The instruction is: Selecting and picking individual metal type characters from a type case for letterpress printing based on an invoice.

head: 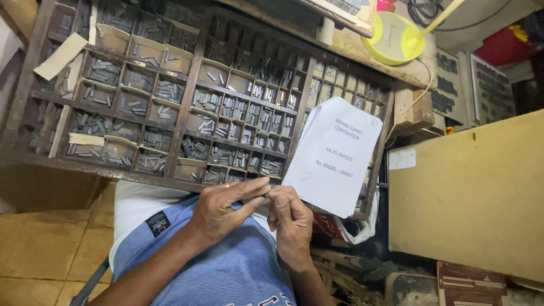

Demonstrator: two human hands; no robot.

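Observation:
My left hand (222, 207) and my right hand (290, 218) meet in front of my chest, fingertips pinched together on a small dark metal piece (266, 196) that is mostly hidden. A ring shows on my left hand. Just beyond them slopes a wooden type case (187, 93) with several compartments full of small grey metal type. A few white printed sheets (335, 154) lean on the case's right side, right next to my right hand.
A yellow round lamp base (392, 38) sits on the shelf above the case. A large tan board (473, 192) stands at the right. Tiled floor (39, 243) lies at the left, wooden clutter (362, 272) below right.

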